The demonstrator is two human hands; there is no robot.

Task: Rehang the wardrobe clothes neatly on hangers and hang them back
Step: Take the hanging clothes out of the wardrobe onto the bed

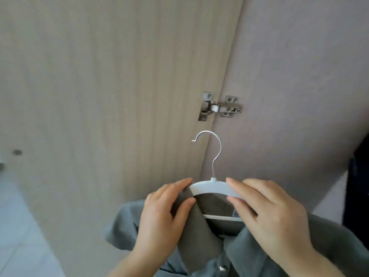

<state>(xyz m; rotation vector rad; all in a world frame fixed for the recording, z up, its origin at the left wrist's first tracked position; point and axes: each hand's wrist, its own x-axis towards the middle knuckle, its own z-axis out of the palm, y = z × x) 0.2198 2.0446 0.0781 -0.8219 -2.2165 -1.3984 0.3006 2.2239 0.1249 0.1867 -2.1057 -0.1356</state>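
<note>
Soft diffuse light, med bright; slight blur thruout, wide-angle warp at edges.

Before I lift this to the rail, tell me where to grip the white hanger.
Grip the hanger at its bare middle, just under the hook, coming from above. The hook stands upright, the shirt drapes both ends, and the left hand and right hand occupy those ends; the middle is free and should balance.
</note>
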